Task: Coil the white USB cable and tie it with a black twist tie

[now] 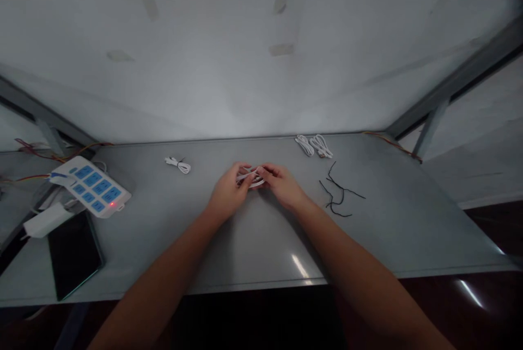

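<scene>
Between my two hands a white cable [256,181] is gathered in loose loops, just above the middle of the table. My left hand [232,188] grips the loops from the left, thumb on top. From the right, my right hand [281,182] pinches the same cable with thumb and fingers. The cable's ends are hidden by my fingers. Off to the left lies a white cable bundle [178,165] bound with a black tie. Two coiled white cables, one left [304,145] and one right [321,146], rest near the back edge. Several black twist ties [340,193] lie loose right of my hands.
On the left sits a white power strip [90,186] with blue sockets and a lit red light. A white charger [47,220] and a dark tablet [75,254] lie in front of it. The grey table [261,252] meets a pale wall [220,77] behind.
</scene>
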Available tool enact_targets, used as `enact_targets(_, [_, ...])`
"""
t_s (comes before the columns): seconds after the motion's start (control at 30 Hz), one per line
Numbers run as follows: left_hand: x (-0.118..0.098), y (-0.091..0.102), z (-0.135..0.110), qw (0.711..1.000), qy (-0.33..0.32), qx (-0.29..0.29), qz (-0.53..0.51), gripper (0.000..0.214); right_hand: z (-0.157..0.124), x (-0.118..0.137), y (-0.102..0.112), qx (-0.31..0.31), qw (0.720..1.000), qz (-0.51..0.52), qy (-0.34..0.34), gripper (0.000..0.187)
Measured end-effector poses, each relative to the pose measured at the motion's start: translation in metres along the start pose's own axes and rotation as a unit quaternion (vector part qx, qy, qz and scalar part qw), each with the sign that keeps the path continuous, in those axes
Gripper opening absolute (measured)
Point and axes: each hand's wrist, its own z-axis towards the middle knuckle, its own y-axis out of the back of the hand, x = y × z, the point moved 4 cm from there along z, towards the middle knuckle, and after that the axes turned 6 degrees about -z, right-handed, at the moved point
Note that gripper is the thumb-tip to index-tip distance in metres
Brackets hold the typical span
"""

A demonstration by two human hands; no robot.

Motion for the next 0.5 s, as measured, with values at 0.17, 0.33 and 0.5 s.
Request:
enact_targets(0.17, [0.004, -0.005, 0.003, 0.963, 0.109, 0.037, -0.243, 0.05, 0.002, 0.005, 0.004, -0.03, 0.999, -0.001, 0.02, 0.034])
enact_targets(0.33, [0.008, -0.001, 0.002, 0.961, 0.128, 0.011, -0.245, 0.05, -0.004, 0.033, 0.031, -0.098, 0.941, -0.32, 0.045, 0.026])
enact_targets(0.5, [0.01, 0.007, 0.002, 0.971, 0.149, -0.01, -0.185, 0.04, -0.035, 0.082, 0.12, -0.212, 0.776, -0.583, -0.112, 0.005])
